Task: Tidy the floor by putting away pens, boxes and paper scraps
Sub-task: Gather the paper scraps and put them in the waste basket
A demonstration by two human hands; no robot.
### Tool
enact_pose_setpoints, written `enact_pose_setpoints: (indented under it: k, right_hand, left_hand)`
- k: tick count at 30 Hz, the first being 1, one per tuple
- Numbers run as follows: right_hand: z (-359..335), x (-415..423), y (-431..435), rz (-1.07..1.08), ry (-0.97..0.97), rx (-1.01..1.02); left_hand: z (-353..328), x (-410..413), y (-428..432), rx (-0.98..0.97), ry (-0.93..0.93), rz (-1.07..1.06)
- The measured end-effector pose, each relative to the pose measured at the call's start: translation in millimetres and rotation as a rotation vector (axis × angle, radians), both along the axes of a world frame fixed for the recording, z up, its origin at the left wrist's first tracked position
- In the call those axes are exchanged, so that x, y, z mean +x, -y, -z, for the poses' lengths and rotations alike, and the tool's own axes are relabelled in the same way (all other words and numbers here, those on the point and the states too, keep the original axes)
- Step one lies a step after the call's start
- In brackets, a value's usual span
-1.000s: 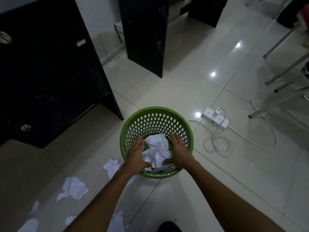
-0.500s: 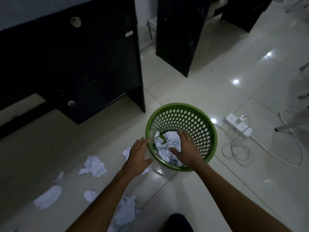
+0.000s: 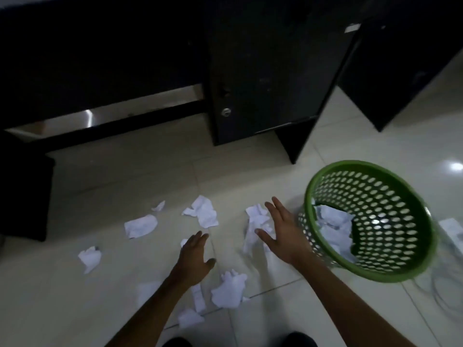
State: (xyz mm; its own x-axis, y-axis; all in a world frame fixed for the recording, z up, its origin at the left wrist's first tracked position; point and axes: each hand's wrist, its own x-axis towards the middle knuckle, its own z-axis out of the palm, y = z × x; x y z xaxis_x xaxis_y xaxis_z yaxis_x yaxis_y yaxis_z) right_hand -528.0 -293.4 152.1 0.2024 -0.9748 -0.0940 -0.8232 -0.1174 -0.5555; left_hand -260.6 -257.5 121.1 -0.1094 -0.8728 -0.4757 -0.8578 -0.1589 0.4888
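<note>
- Both hands have come out of the green perforated basket [image 3: 308, 196]. A second ago they were pressing a paper wad [image 3: 334, 222] into it, and the wad now lies inside against the near wall.
- The left hand [image 3: 194, 256] hangs over the floor [image 3: 120, 176] with straight fingers, holding nothing.
- The right hand [image 3: 283, 231] is spread palm down over a crumpled scrap [image 3: 254, 215] just beside the basket's left wall. Whether it touches the scrap is unclear.
- By my reading one load is banked and the next pickup is starting.
- Loose paper scraps [image 3: 205, 214] lie between the dark desk [image 3: 263, 71] and the person (no pens or boxes in view).
- No writing is legible. A pale sticker [image 3: 352, 28] on the desk is too blurred to read.
</note>
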Motion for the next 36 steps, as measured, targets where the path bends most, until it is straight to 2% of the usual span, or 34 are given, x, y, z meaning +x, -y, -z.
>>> enact_pose_setpoints:
  k: [5,10,16,18,23,27,30,34,36]
  right_hand:
    - [62,22,-17,-0.023,-0.067,0.118]
    - [129,33,-30,-0.024,-0.198,0.131]
    - [193,26,-14,0.078,-0.278,0.195]
    - [211,27,4,0.133,-0.276,0.249]
    - [241,46,41,0.267,-0.23,0.199]
    - [256,69,56,0.337,-0.208,0.149]
    - [263,83,74,0.404,-0.193,0.221]
    - [267,106,96,0.494,-0.176,0.356]
    - [268,121,106,0.499,-0.167,0.413]
  left_hand:
    - [40,71,-41,0.07,0.068,-0.21]
    - [93,132,-83,0.14,0.128,-0.346]
    - [142,207,-97,0.145,0.139,-0.571]
    - [158,237,-91,0.113,0.166,-0.66]
    - [186,294,-61,0.015,0.225,-0.85]
    - [204,327,-39,-0.021,0.18,-1.01]
    - [213,343,-16,-0.073,0.225,-0.946]
    - [230,337,22,-0.062,0.131,-1.077]
    - [240,326,47,-0.065,0.102,-1.04]
